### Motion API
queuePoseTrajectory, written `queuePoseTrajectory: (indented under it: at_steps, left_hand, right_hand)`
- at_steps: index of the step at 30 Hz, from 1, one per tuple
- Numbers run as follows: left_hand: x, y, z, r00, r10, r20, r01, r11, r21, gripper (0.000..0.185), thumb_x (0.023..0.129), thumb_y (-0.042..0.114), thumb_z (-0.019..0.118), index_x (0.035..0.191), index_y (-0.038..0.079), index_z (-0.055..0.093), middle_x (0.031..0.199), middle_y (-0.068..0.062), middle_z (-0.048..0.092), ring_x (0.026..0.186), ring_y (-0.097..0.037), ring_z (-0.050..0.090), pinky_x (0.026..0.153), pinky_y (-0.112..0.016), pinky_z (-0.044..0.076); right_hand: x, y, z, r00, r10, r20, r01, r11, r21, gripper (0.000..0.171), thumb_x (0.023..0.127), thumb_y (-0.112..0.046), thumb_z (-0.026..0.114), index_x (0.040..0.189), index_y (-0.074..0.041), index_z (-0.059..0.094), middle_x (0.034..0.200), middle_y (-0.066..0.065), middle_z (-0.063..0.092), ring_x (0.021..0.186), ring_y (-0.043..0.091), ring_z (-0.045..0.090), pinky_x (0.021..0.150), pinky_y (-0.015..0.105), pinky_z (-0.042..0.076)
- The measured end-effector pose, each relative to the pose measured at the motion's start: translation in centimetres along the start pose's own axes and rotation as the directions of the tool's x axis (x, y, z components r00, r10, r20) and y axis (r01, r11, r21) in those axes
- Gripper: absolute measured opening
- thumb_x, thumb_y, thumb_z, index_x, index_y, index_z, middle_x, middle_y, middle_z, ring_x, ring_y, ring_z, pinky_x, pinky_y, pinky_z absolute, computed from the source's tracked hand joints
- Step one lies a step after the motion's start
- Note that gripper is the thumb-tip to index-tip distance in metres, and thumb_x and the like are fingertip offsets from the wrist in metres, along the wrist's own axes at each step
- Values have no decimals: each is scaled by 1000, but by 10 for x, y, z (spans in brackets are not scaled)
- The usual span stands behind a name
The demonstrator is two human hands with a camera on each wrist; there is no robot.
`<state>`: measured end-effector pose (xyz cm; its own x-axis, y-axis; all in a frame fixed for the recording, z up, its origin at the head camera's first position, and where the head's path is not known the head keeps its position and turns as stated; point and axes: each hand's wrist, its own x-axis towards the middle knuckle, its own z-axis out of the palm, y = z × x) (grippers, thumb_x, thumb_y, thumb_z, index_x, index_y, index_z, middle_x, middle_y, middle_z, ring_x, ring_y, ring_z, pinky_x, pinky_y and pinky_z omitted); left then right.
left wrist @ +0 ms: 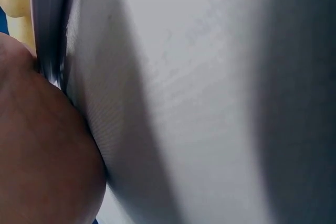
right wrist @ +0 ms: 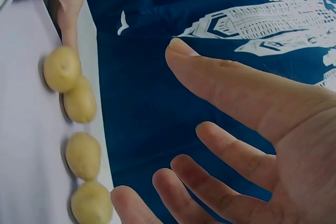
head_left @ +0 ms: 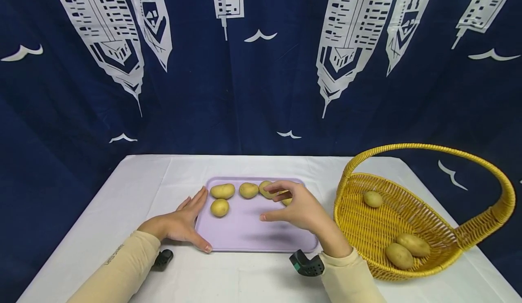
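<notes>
Head view: the left hand, spread, touches the tray; the right hand hangs wide over it, near potatoes.

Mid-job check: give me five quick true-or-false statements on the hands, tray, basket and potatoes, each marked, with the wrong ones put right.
1. The right hand holds nothing. True.
2. The tray has no potatoes on it. False: several potatoes lie on it.
3. The left hand touches the left side of the tray. True.
4. Three potatoes show in the basket. True.
5. The basket stands left of the tray. False: it stands to the right.
</notes>
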<state>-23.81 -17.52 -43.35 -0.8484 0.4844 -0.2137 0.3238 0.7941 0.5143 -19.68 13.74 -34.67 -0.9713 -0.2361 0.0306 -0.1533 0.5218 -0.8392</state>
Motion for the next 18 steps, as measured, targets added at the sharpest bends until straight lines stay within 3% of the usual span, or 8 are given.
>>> queuePoseTrajectory:
  at_steps: [18]
  left_hand:
    - [2, -2, 0, 1000, -14, 17, 14, 1000, -7, 151, 46, 67, 82, 152, 9, -9, 160, -5, -18, 145, -43, -11, 116, -61, -1]
  right_hand:
    - [-38, 21, -60, 999, 32, -44, -37, 993, -112, 58, 63, -33, 87, 114, -18, 65, 117, 3, 65, 106, 23, 61, 78, 29, 53]
